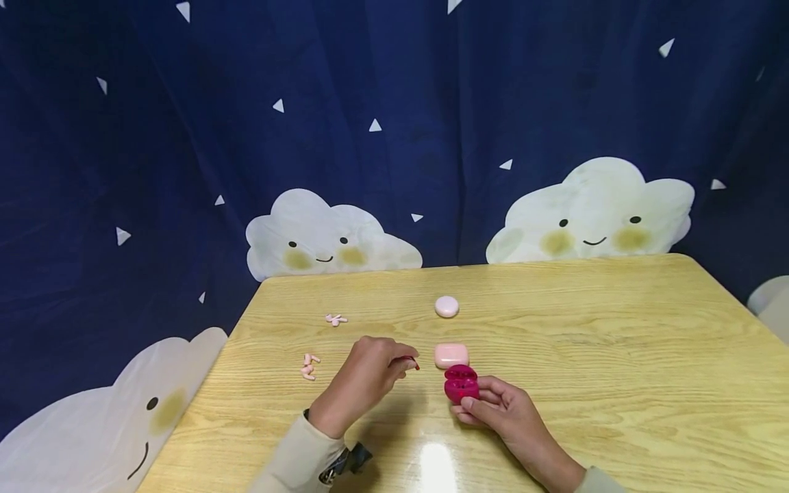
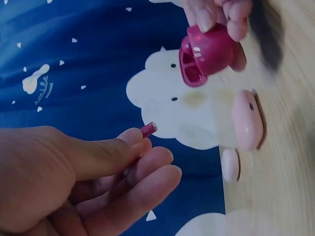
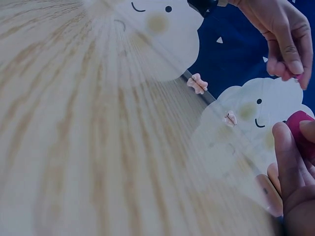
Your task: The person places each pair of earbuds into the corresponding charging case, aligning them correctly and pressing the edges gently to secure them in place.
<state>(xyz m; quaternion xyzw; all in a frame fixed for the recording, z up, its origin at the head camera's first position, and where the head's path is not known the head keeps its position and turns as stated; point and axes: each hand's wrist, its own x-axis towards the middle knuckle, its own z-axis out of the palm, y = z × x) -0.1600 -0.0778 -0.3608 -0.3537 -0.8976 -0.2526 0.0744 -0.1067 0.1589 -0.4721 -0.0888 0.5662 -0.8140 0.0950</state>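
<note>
My left hand (image 1: pixel 365 375) pinches a small dark-red earbud between thumb and fingers; its stem (image 2: pixel 149 129) pokes out past the fingertips in the left wrist view. To the right of it, my right hand (image 1: pixel 507 412) grips a magenta earbud case (image 1: pixel 461 390) by its side. The lid of this case is flipped up, and its hollows show in the left wrist view. A gap separates the earbud from the case. Just behind the magenta case lies a closed pink earbud case (image 1: pixel 452 354).
A closed, rounded pale pink case (image 1: pixel 446 307) sits farther back on the wooden table (image 1: pixel 604 342). Pink earbuds (image 1: pixel 309 368) lie left of my left hand, with paler earbuds (image 1: pixel 335 320) behind them. A dark blue curtain (image 1: pixel 394 82) with clouds hangs beyond the table.
</note>
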